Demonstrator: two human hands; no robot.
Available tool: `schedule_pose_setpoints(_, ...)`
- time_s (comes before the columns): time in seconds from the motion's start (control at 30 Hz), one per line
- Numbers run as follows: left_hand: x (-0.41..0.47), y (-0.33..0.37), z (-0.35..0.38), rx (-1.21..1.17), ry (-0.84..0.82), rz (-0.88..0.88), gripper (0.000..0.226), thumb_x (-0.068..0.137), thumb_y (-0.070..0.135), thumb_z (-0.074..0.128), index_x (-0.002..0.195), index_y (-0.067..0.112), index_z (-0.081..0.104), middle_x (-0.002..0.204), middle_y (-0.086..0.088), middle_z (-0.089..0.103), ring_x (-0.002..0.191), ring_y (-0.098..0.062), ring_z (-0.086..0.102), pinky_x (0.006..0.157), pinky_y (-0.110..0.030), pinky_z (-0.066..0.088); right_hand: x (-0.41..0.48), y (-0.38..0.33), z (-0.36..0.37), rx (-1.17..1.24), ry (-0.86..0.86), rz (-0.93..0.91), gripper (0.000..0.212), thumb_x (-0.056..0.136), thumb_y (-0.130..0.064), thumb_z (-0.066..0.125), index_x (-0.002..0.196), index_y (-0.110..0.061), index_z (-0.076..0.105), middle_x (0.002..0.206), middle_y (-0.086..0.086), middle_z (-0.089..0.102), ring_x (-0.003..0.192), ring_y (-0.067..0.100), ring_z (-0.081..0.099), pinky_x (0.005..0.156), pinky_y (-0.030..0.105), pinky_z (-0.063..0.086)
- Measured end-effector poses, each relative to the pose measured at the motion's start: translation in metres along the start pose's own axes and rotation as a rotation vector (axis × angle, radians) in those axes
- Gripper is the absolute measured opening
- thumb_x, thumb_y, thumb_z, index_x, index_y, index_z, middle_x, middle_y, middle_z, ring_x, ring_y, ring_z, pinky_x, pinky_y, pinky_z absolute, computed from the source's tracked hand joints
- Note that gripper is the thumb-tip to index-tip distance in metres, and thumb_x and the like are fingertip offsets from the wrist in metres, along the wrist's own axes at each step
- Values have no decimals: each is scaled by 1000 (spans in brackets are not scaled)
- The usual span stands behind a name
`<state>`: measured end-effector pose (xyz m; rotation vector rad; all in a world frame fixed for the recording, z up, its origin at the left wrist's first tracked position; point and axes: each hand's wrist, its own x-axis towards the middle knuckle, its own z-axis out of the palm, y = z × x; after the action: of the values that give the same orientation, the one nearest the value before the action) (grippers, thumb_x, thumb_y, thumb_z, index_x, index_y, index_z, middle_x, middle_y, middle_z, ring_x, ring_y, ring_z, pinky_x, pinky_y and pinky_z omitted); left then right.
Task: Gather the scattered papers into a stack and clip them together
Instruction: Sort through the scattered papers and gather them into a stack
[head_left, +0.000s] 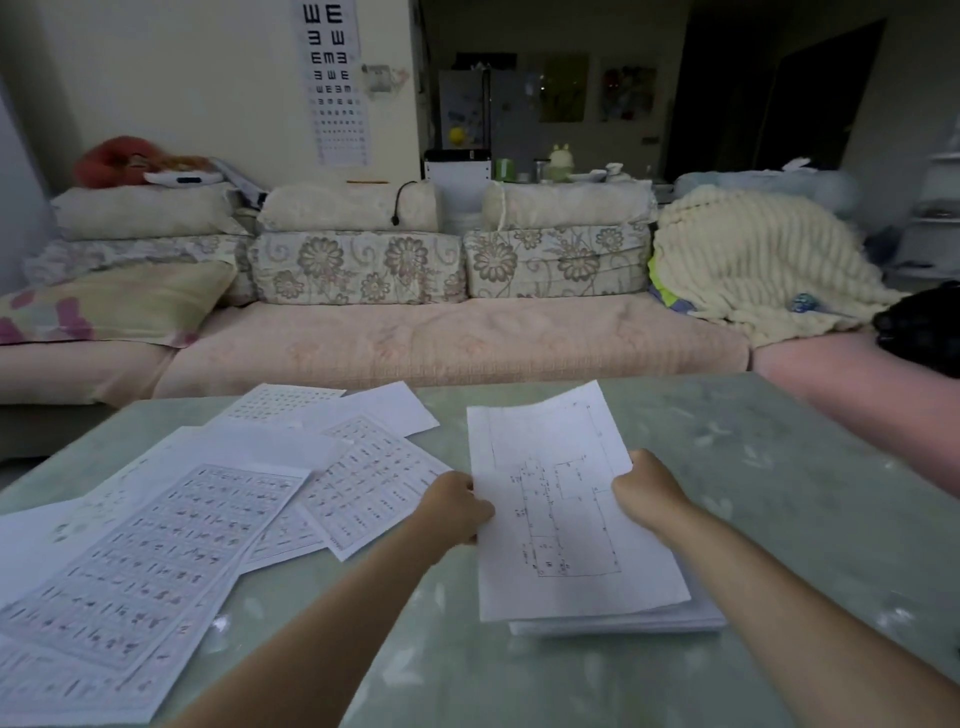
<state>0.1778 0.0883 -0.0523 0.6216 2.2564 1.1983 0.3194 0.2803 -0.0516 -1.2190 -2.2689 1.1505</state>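
Observation:
A white sheet with a line drawing (558, 519) is held above a small stack of papers (618, 621) on the pale green table (753, 493). My left hand (457, 506) grips the sheet's left edge and my right hand (647, 488) grips its right edge. Several printed sheets (171, 551) lie scattered and overlapping across the table's left half, with more sheets (358, 410) toward the far edge. No clip is in view.
A long pink sofa (441, 343) with floral cushions runs along the table's far side. A cream blanket (753, 260) and a dark object (919, 322) lie at its right end. An eye chart (335, 78) hangs on the wall.

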Motion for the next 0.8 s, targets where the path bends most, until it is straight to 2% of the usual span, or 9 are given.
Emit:
schedule_pose_setpoints(0.07,5,-4,18,116,6,-11,24,84,10,61,104,0,65,103,-14,68,90,-27,67,69,-30,58,6,19,-3,-144,-5,21,44,83,-7,44,126,-4,51,112,15,58,90,29,59,64,24,41)
schedule_pose_setpoints(0.1,6,-6,25,210,6,-8,25,82,13,61,103,2,65,106,-13,66,95,-27,66,72,-27,53,8,27,-3,-223,-22,39,43,87,-7,45,130,-2,50,120,17,57,101,31,60,69,25,42)
schedule_pose_setpoints(0.2,6,-5,40,373,47,-5,40,85,18,59,122,3,57,126,-12,56,112,-27,59,86,-28,47,13,40,-6,-452,-71,74,27,88,-20,49,110,-8,59,121,16,59,107,32,59,74,28,43)
schedule_pose_setpoints(0.27,9,-4,44,339,63,0,42,87,17,57,126,2,54,126,-11,57,111,-27,58,88,-29,47,18,45,-9,-532,-86,106,35,87,-27,49,115,-9,59,130,17,54,114,35,54,81,31,43)
schedule_pose_setpoints(0.43,9,0,53,292,18,42,38,88,25,56,123,9,54,124,-7,59,110,-24,57,95,-31,47,17,49,-13,-467,-119,94,22,85,-22,46,100,-10,56,122,17,58,106,34,60,73,27,42)
schedule_pose_setpoints(0.53,7,-1,56,277,-40,41,53,89,29,60,137,11,44,134,-5,52,121,-24,51,96,-28,41,13,48,-14,-455,-134,83,26,83,-20,44,100,-8,59,119,16,59,102,34,60,72,28,44)
schedule_pose_setpoints(0.6,9,-3,51,149,-48,27,58,89,29,61,141,15,39,137,-5,52,121,-24,52,101,-33,44,7,42,-15,-509,-139,77,25,86,-22,45,102,-8,59,120,16,57,106,33,58,75,29,45)
schedule_pose_setpoints(0.7,8,-5,35,166,7,30,66,93,33,58,150,16,28,146,-7,45,128,-26,48,105,-35,42,-7,23,-15,-692,-62,-18,40,93,-28,48,126,-8,50,136,14,42,125,33,42,96,38,43)
schedule_pose_setpoints(0.8,8,-9,12,296,121,141,60,95,35,55,147,16,34,145,-7,47,131,-25,46,105,-34,40,-22,-7,0,-644,-47,-237,46,97,-32,45,137,-8,44,144,14,37,133,33,35,105,42,39)
